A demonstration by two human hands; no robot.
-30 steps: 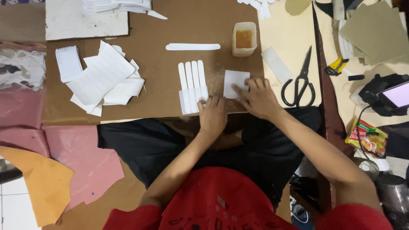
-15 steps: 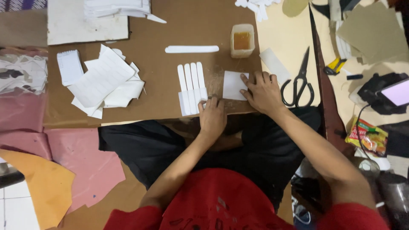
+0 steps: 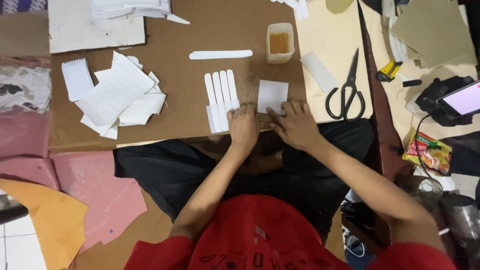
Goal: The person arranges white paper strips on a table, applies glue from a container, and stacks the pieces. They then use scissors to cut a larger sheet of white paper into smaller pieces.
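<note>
I sit at a brown cardboard sheet point(image 3: 190, 30). My left hand point(image 3: 243, 127) rests flat near its front edge, fingertips touching the lower ends of several white paper strips point(image 3: 220, 97) laid side by side. My right hand point(image 3: 296, 123) lies next to it, its fingers pressing the lower edge of a small white paper square point(image 3: 273, 96). Neither hand grips anything. One long white strip point(image 3: 220, 54) lies alone farther back.
A small plastic cup of amber glue point(image 3: 279, 43) stands behind the square. Black scissors point(image 3: 348, 89) lie to the right, near a yellow cutter point(image 3: 389, 71) and a phone point(image 3: 462, 99). A pile of white paper pieces point(image 3: 117, 95) sits left. Pink and orange sheets point(image 3: 75, 200) cover the floor.
My right hand slid back toward me, off the white square, so more of the square shows. My left hand stayed by the strips.
</note>
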